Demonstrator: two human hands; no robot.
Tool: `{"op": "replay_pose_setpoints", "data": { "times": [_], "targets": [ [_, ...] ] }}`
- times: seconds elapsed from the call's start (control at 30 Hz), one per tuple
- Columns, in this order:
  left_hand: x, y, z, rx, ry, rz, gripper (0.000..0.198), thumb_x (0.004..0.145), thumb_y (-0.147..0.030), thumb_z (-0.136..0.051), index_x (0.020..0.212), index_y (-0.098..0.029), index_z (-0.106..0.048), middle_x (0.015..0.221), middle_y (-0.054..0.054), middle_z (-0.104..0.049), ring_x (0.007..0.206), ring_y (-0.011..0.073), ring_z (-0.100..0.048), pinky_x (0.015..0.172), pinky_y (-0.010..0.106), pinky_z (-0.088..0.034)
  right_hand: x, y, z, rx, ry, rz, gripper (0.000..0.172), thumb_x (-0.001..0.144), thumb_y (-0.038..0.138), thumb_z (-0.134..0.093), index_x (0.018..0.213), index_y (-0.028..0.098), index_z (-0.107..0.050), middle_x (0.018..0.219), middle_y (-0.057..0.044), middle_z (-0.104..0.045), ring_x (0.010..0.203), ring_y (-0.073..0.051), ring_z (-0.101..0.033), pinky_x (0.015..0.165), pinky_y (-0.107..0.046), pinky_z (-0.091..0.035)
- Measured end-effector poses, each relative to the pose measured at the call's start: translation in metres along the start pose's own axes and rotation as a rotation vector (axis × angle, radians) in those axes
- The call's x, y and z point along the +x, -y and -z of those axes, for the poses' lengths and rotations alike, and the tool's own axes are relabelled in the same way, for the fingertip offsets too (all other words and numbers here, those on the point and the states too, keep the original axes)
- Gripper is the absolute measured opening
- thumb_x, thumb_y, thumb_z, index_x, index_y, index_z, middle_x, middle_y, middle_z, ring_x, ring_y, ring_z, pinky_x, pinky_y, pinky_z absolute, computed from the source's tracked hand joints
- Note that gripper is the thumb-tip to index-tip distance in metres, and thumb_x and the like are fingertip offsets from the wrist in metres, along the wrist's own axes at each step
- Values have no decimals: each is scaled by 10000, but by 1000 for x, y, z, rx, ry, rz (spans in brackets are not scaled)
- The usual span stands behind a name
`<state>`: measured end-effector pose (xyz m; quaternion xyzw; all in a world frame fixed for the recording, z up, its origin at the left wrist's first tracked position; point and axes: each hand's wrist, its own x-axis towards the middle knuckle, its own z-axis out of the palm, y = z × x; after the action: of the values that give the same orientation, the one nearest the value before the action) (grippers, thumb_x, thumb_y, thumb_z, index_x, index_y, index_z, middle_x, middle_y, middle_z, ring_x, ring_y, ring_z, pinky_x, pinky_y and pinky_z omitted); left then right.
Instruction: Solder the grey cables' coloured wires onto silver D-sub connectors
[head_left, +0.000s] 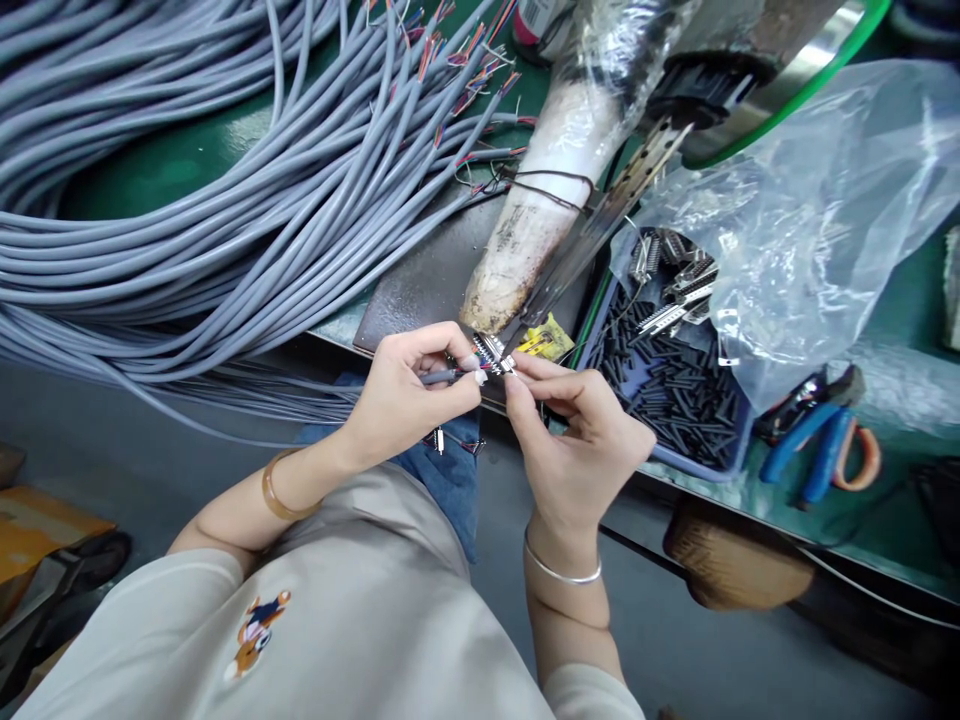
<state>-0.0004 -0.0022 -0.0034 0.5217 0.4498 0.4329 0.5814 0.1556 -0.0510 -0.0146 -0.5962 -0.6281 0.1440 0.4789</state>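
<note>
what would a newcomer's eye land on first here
First, the mass of grey cables sweeping across the upper left. Next, the left hand and right hand, close together at a small multi-pin connector near the centre. Then the blue bin of short black tubes on the right.

Counted: two sets of fingers, left fingers (448, 342) and right fingers (555, 390). Connector (491, 350) at the fingertips: one. Grey cable (441, 377) within the left fingers: one; bundled cables (262, 200) left of them: too many to count. Yellow packet (550, 338) just beyond the right fingers: one. To their right: tray (697, 469), one; clear bag (817, 230), one; blue handles (797, 443), two; orange loop (870, 458), one. Bangles (562, 575) behind the fingers: two.
</note>
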Motion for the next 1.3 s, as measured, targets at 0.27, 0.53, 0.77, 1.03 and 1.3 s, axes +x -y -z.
{"op": "replay_pose_setpoints", "data": {
  "times": [0.27, 0.53, 0.77, 1.03, 1.3],
  "targets": [
    [-15, 13, 4, 83, 47, -68, 96, 835, -239, -737, 861, -167, -679, 824, 36, -700, 740, 125, -650, 630, 204, -515, -10, 1, 2, -107, -87, 102, 130, 890, 141, -746, 884, 236, -659, 972, 12, -821, 829, -170, -803, 705, -253, -647],
    [-26, 27, 6, 223, -25, -531, 74, 912, -133, -698, 903, -167, -763, 933, 75, -779, 819, 127, -702, 676, 205, -530, -20, 6, 3, -130, -82, 118, 133, 909, 113, -721, 946, 232, -674, 1001, 14, -821, 791, -141, -795, 641, -204, -612],
    [-21, 23, 10, -38, -51, -90, 136, 822, -254, -797, 804, -132, -737, 776, 42, -730, 608, 78, -596, 537, 177, -455, -20, 6, 15, 60, -468, 319, 178, 967, 236, -665, 1136, 248, -720, 627, 85, -636, 383, -63, -531, 370, -202, -392],
    [-9, 11, 10, -276, -4, 96, 296, 679, -288, -920, 783, -133, -691, 599, -54, -587, 419, 9, -388, 383, 154, -286, -20, 9, 4, -93, -74, 153, 136, 921, 126, -692, 1019, 220, -681, 1048, -28, -802, 977, -201, -793, 825, -337, -664],
    [1, 12, 1, -196, -106, 11, 262, 669, -258, -922, 735, -126, -706, 664, -20, -654, 453, 16, -455, 411, 146, -339, 3, 3, -6, -123, -56, 213, 119, 906, 116, -698, 898, 227, -656, 967, 0, -791, 985, -180, -780, 855, -331, -649]
  ]
}}
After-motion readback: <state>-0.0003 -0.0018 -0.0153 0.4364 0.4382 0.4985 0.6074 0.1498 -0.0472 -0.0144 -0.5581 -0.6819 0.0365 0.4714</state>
